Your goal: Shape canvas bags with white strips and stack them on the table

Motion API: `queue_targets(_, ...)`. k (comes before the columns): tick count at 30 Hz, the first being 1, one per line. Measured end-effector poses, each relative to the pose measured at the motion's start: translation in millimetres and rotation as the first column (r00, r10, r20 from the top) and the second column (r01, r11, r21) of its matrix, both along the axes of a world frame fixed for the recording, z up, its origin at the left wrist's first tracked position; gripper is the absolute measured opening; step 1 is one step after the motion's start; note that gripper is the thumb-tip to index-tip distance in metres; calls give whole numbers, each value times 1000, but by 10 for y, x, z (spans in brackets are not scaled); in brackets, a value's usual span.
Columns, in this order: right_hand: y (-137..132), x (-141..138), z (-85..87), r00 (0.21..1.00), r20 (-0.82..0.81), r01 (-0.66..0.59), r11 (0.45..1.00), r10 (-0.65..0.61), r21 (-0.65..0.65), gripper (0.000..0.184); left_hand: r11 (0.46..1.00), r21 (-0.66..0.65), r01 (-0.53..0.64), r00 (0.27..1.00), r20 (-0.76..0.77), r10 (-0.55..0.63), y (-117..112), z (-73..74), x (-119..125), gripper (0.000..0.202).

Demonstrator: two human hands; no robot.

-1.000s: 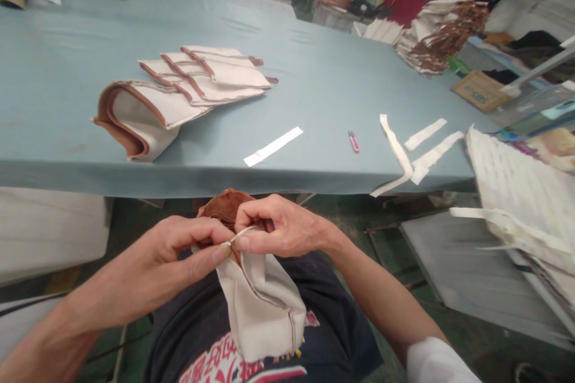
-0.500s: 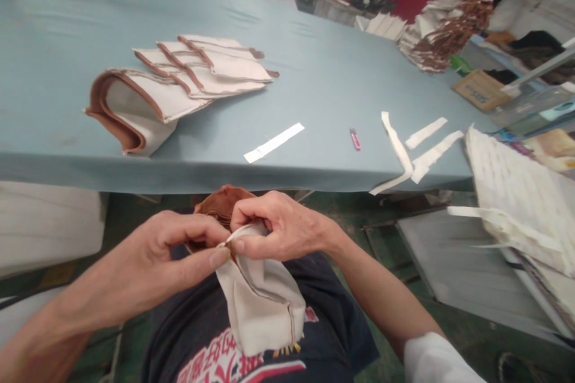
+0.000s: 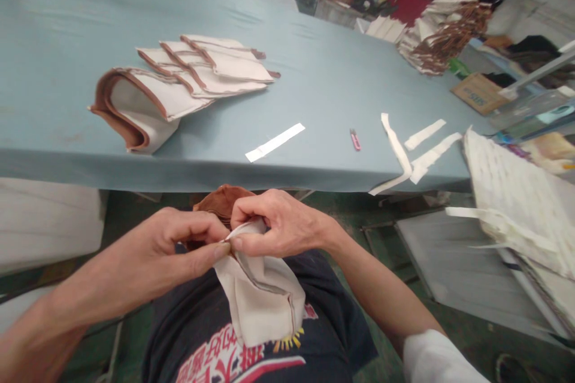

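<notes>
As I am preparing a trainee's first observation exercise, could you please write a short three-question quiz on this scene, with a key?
1. True or false: the left hand grips the cream fabric piece while the right hand rests on the table.
2. What lies between the lone white strip and the pale strips farther right?
A) a spool
B) a pink-handled tool
C) a ruler
3. Fill in: the overlapping fabric pieces on the table have ____ edging.

Key: 1. False; both hands grip the piece. 2. B. 3. Brown.
</notes>
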State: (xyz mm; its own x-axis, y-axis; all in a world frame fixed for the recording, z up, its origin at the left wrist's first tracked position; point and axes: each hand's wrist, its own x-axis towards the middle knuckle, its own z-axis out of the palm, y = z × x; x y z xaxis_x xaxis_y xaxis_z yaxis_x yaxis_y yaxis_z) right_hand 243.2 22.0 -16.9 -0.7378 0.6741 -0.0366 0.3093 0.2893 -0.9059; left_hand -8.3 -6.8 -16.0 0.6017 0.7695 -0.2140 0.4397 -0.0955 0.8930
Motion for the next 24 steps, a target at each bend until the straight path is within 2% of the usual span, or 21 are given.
queue_targets(2, -2, 1, -4, 1000, 6, 4, 1000, -4, 17, 15, 999, -45, 20, 1000, 23, -19, 18, -17, 5, 29)
queue_targets(5, 0, 6, -20, 1000, 19, 4, 999, -5, 51, 16, 999, -39, 9, 1000, 19, -8, 41, -25, 20, 27)
queue_targets(9, -13, 13, -37, 995, 97, 14, 992, -26, 123, 17, 995, 92, 39, 999, -25, -37, 51, 2, 41, 31)
queue_targets(12, -43, -8, -15, 978, 194, 10, 948, -75, 319, 15, 968, 240, 73, 996, -59, -61, 40, 27, 34, 34)
queue_targets(15, -53, -57, 91, 959, 268, -57, 863, -93, 501, 16, 901, 426, 83, 996, -52, -67, 17, 53, 11, 33)
queue_targets(17, -27, -87, 208, 948, 311, -110, 848, -67, 519, 16, 838, 540, 76, 997, -58, -53, -1, 84, -4, 28)
queue_targets(22, 75, -105, 445, 968, 247, -126, 916, 31, 381, 20, 641, 768, 17, 993, -86, 77, -30, 194, 23, 20)
queue_targets(24, 78, -102, 465, 976, 213, -113, 935, 41, 337, 23, 616, 788, 5, 991, -85, 100, -33, 219, 56, 22)
